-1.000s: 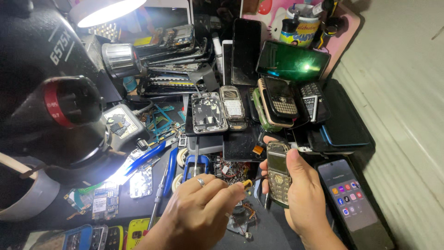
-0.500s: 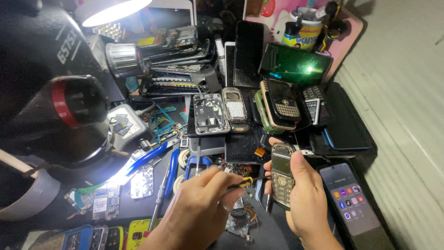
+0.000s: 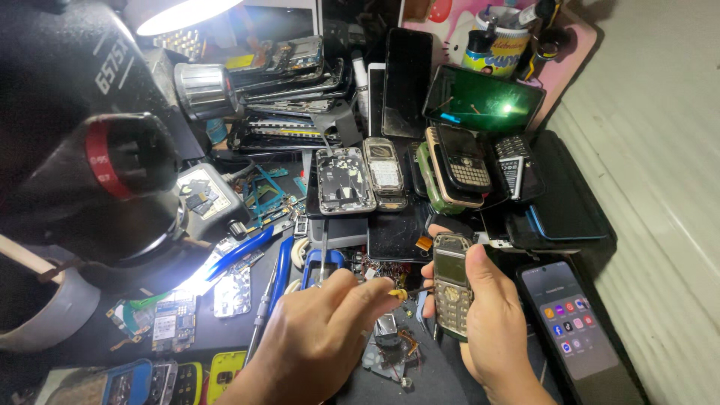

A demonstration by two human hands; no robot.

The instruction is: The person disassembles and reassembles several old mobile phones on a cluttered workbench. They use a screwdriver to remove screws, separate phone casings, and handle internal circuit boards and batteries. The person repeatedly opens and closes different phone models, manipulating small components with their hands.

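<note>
One head view, looking steeply down and close over the cluttered workbench [image 3: 90, 352], hands low at six o'clock, lamp [image 3: 180, 11] at eleven.

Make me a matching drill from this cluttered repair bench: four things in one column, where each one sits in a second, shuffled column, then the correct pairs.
Things
1. keypad phone
2. small screwdriver
3. lit smartphone
4. green-screened tablet

Places
A. propped at the back of the bench
B. gripped in the right hand
C. lying flat at the right edge
D. pinched in the left hand

Pairs: 1-B, 2-D, 3-C, 4-A
</note>
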